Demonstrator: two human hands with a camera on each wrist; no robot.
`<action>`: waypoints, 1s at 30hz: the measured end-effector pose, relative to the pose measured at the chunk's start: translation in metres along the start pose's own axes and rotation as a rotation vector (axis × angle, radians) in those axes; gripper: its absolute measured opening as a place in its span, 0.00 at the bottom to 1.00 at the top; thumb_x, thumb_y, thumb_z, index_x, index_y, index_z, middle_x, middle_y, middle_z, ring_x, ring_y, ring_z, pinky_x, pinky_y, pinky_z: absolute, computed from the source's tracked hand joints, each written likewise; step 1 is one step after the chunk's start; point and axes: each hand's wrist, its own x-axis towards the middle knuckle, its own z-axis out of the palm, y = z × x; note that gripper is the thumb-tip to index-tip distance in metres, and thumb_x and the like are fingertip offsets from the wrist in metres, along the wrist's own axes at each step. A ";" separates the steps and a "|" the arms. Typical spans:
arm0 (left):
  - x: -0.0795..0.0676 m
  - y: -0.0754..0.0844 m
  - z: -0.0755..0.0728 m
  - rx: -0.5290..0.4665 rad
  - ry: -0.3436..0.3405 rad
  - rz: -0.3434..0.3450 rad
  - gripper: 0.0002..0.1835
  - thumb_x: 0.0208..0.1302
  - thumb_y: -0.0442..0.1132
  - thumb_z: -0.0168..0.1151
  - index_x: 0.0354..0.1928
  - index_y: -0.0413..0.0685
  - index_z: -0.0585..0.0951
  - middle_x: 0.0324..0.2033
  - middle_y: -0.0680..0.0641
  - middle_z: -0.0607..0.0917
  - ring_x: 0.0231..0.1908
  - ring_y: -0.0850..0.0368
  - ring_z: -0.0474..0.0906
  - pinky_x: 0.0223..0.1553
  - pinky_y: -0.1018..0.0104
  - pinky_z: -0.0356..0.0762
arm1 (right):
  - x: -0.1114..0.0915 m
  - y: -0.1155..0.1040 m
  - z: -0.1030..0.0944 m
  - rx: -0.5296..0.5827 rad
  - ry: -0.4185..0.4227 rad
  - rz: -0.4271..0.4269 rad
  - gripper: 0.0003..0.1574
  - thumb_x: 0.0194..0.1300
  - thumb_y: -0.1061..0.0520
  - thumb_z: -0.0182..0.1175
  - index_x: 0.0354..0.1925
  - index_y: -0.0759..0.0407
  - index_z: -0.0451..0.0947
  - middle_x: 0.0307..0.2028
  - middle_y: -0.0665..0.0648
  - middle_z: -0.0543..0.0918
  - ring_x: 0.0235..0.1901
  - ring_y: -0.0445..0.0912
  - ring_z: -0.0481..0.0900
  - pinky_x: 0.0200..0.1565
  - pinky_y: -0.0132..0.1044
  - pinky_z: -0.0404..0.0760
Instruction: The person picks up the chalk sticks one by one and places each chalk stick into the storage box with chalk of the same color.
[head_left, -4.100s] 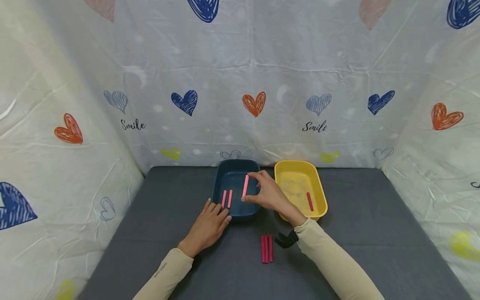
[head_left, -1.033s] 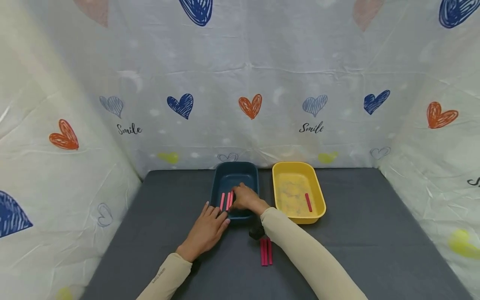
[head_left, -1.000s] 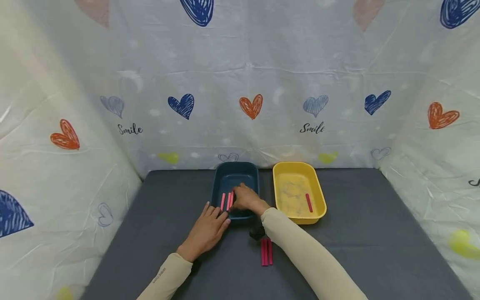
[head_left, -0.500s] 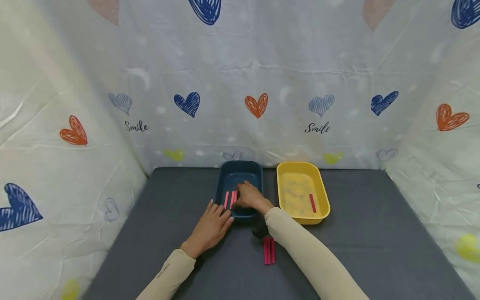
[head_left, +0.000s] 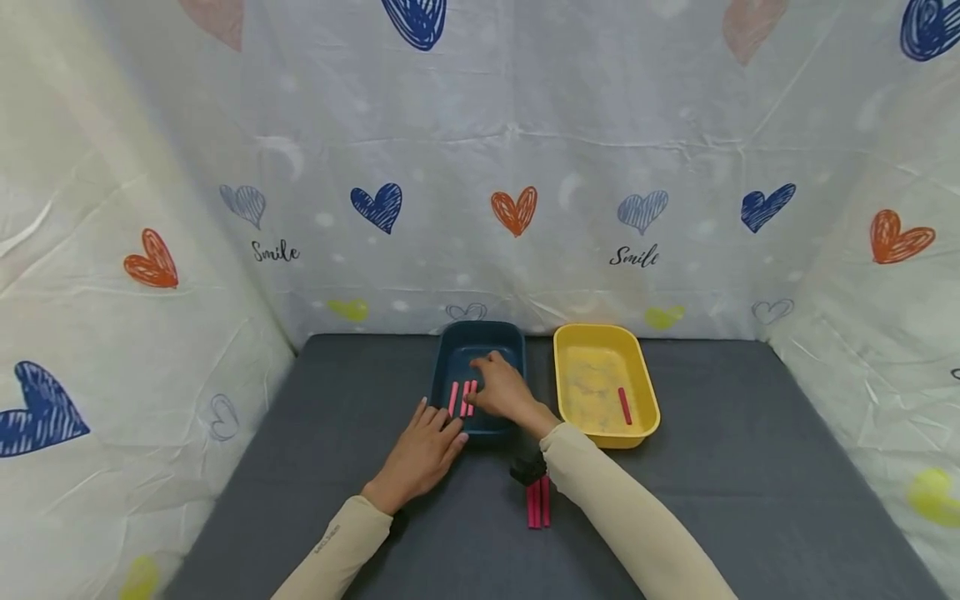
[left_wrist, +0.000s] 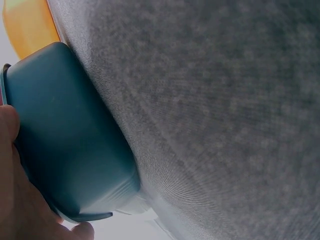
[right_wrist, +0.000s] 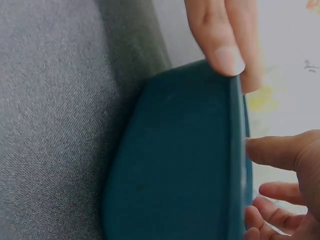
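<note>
Three light pink sticks (head_left: 453,398) lie side by side in the blue tray (head_left: 457,354), two of them close together. My right hand (head_left: 508,392) is over that tray, thumb and fingers spread apart, the thumb beside the rightmost pink stick (head_left: 473,388). It holds nothing that I can see. My left hand (head_left: 418,458) rests on the tray's front left corner with its fingers over the rim; the left wrist view shows the tray's outer wall (left_wrist: 70,130) beside the fingers. Darker red sticks (head_left: 535,510) lie together on the table, partly behind the black device on my right wrist.
A yellow tray (head_left: 588,354) stands right of the blue one, with one dark red stick (head_left: 625,406) in it. Both trays sit at the back of the grey-covered table (head_left: 360,375). A heart-printed cloth (head_left: 442,250) hangs behind and at both sides.
My right hand carried the third pink stick down into the blue tray beside the others, then opened its fingers and let go. My left hand has stayed at the tray's corner.
</note>
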 end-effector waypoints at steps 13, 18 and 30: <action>0.001 0.000 0.003 0.018 0.010 -0.005 0.12 0.74 0.48 0.52 0.48 0.50 0.79 0.39 0.46 0.77 0.47 0.47 0.73 0.68 0.36 0.61 | -0.030 -0.003 -0.020 0.030 0.127 -0.071 0.35 0.62 0.47 0.68 0.64 0.54 0.73 0.54 0.57 0.74 0.40 0.47 0.78 0.43 0.43 0.81; 0.001 0.000 0.002 0.007 0.019 -0.003 0.11 0.74 0.47 0.53 0.46 0.50 0.79 0.37 0.46 0.76 0.46 0.47 0.73 0.68 0.36 0.61 | -0.045 -0.003 -0.027 0.039 0.166 -0.111 0.33 0.61 0.47 0.68 0.63 0.53 0.74 0.52 0.56 0.75 0.34 0.44 0.73 0.35 0.36 0.75; 0.001 0.000 0.002 0.006 0.002 -0.018 0.13 0.74 0.48 0.52 0.49 0.50 0.79 0.40 0.44 0.79 0.48 0.46 0.73 0.68 0.36 0.60 | -0.077 0.009 -0.041 0.024 0.251 -0.143 0.33 0.60 0.48 0.70 0.61 0.55 0.75 0.51 0.56 0.76 0.37 0.45 0.75 0.38 0.38 0.77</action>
